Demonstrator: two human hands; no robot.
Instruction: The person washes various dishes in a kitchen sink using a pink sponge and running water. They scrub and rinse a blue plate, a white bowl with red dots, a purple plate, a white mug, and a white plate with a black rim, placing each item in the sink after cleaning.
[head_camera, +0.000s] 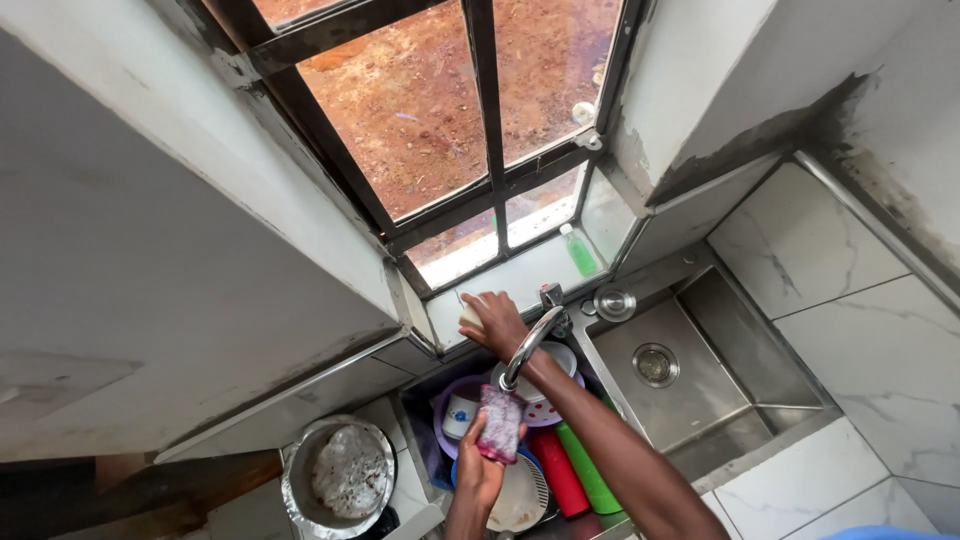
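Head view looks steeply down on a double steel sink (700, 320) set in a pale tiled counter under a barred window (480, 130). Left hand (478, 470) comes up from the bottom edge and grips a purplish, mottled scrubbing cloth (500, 422) — fingers curled round its lower half, thumb pressed against it, held upright just under the spout of the curved tap (527, 347). Whether water runs from the spout cannot be made out.

Right hand (492, 320) reaches across the basin to the window ledge, its forearm crossing over the dishes; the fingers are closed around a small pale lump (468, 318), probably soap, though the hand covers most of it and its shape is unclear.

Below the hands the left basin is packed: a white plate with red dots (545, 408), a mug (460, 412) inside a purple bowl (447, 395), a white plate in a blue-rimmed dish (520, 495), and red (558, 472) and green (588, 468) cylinders lying side by side. Much of this pile is hidden by the forearm and the cloth, and its lower part is cut off by the frame.

Right basin stands bare with its drain (656, 364) showing. A round metal cap (614, 302) sits near the tap base, and a green bottle (578, 250) lies on the ledge. At lower left a metal pot (338, 478) holds something pale and crusted — its bottom rim is cropped.
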